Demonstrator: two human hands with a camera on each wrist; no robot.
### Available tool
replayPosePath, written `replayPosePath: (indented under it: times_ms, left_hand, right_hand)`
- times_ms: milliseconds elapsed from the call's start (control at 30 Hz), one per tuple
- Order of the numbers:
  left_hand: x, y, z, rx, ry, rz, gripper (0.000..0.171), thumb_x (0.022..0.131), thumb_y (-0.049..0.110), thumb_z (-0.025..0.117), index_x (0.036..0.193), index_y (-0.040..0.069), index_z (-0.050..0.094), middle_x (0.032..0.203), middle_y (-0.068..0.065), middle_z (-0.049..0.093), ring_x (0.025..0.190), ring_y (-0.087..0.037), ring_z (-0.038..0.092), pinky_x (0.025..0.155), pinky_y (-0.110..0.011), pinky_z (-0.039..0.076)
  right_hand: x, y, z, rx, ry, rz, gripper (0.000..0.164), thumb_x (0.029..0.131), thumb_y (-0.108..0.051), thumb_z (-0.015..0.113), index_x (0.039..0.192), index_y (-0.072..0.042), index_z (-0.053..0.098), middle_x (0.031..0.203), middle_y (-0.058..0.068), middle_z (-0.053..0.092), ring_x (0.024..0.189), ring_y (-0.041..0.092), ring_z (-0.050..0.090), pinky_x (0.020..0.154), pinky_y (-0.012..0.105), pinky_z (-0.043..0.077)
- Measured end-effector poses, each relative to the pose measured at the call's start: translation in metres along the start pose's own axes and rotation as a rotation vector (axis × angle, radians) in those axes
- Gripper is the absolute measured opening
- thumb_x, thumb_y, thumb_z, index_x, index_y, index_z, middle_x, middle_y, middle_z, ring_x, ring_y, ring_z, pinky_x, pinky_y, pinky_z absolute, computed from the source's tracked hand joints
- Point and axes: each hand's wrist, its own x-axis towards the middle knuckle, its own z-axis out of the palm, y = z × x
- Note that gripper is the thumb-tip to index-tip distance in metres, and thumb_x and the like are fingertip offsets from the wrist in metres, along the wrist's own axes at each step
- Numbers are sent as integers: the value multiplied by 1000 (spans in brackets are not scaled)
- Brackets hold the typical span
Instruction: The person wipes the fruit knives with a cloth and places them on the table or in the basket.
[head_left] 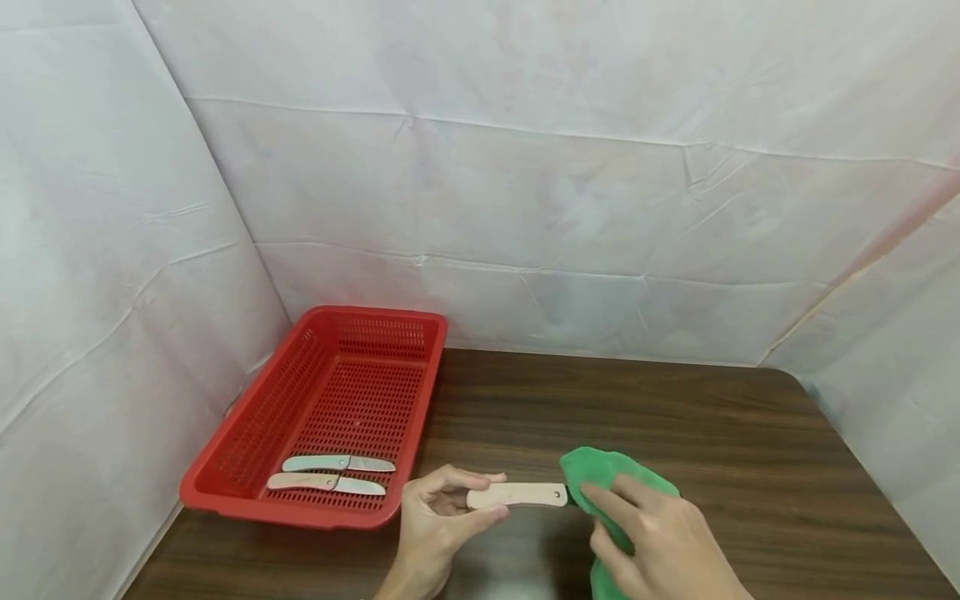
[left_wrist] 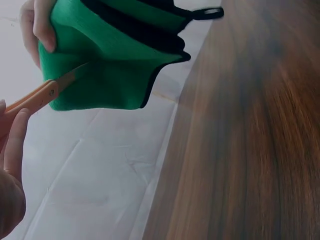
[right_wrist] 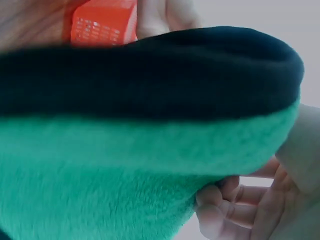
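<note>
My left hand [head_left: 442, 521] pinches the pale pink handle of a folding knife [head_left: 521, 495] between thumb and fingers, with the knife roughly level above the table. The knife's blade points right and is mostly hidden by a green cloth [head_left: 600, 467]; a short piece of it shows in the left wrist view. My right hand [head_left: 660, 533] grips this cloth, which has a dark edge and a hanging loop [left_wrist: 207, 13], and holds it against the blade. In the right wrist view the cloth [right_wrist: 125, 150] covers most of the picture and hides the knife.
A red plastic basket [head_left: 427, 400] stands on the left of the dark wooden table [head_left: 720, 433]. In it lie two opened folding knives, one with a mint green handle [head_left: 315, 462] and one with a pink handle [head_left: 302, 481]. White sheeting [head_left: 525, 192] hangs behind and at the sides.
</note>
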Motion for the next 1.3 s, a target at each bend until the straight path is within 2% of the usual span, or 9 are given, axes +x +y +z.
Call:
replayPosePath:
  times_ms: [100, 167, 267, 533, 633, 767, 867, 1067, 1300]
  left_hand:
    - [1, 0, 2, -13, 7, -2, 32, 62, -22, 65, 90, -7, 59, 90, -33, 58, 77, -29, 63, 58, -41, 54]
    - [1, 1, 2, -24, 9, -4, 31, 62, -23, 64, 89, -8, 59, 91, -31, 60, 77, -29, 63, 57, -43, 54]
    - [2, 2, 3, -50, 19, -19, 31, 61, -24, 63, 88, -9, 58, 91, -27, 62, 77, -29, 63, 57, -47, 52]
    - [1, 4, -1, -73, 33, -20, 34, 62, -27, 60, 90, -8, 59, 91, -38, 55, 77, -30, 63, 57, -49, 51]
    - [1, 6, -2, -91, 45, -26, 35, 62, -27, 60, 90, -8, 59, 92, -37, 56, 77, -29, 63, 57, -49, 51]
    - [1, 7, -4, -118, 37, -21, 35, 63, -28, 57, 92, -8, 58, 94, -33, 58, 76, -30, 63, 57, -49, 51]
    - [1, 7, -5, -125, 38, -26, 34, 64, -28, 56, 92, -9, 57, 95, -30, 60, 73, -32, 64, 57, -49, 51]
    - [-1, 7, -9, -89, 75, -60, 30, 65, -27, 56, 91, -12, 56, 95, -29, 60, 68, -31, 64, 57, -50, 51]
    - [-2, 7, -14, -53, 68, -56, 30, 67, -24, 58, 92, -9, 57, 97, -31, 59, 72, -30, 64, 58, -49, 52]
  right_hand:
    - [-1, 0, 6, -35, -13, -35, 26, 73, -18, 45, 86, -14, 67, 67, -15, 36, 53, -6, 22, 44, 2, 17]
    - [-2, 0, 8, -41, -16, -44, 25, 67, -16, 50, 85, -14, 67, 66, -15, 33, 53, -6, 19, 44, 2, 14]
    - [-3, 1, 9, -53, -42, -37, 26, 64, -16, 53, 85, -15, 67, 66, -15, 31, 54, -6, 17, 43, 2, 13]
    - [-10, 7, 9, -86, -41, -20, 29, 73, -18, 41, 87, -16, 66, 67, -15, 34, 50, -7, 14, 41, 3, 12]
    - [-14, 13, 7, -80, -30, -4, 28, 71, -16, 44, 87, -15, 67, 68, -14, 37, 48, -8, 14, 41, 3, 11]
    - [-20, 19, 4, -81, -7, 28, 28, 65, -14, 51, 87, -13, 68, 69, -15, 41, 48, -9, 19, 41, 3, 13]
    - [-22, 21, 1, -95, 4, 66, 28, 63, -13, 54, 87, -14, 68, 71, -15, 44, 49, -10, 21, 41, 3, 14]
    - [-27, 23, -8, -126, -17, 185, 30, 62, -10, 58, 89, -16, 68, 67, -20, 31, 46, -9, 17, 39, 5, 13]
    - [-29, 27, -18, -123, 24, 242, 29, 64, -9, 58, 90, -16, 68, 63, -20, 27, 47, -8, 17, 39, 6, 14]
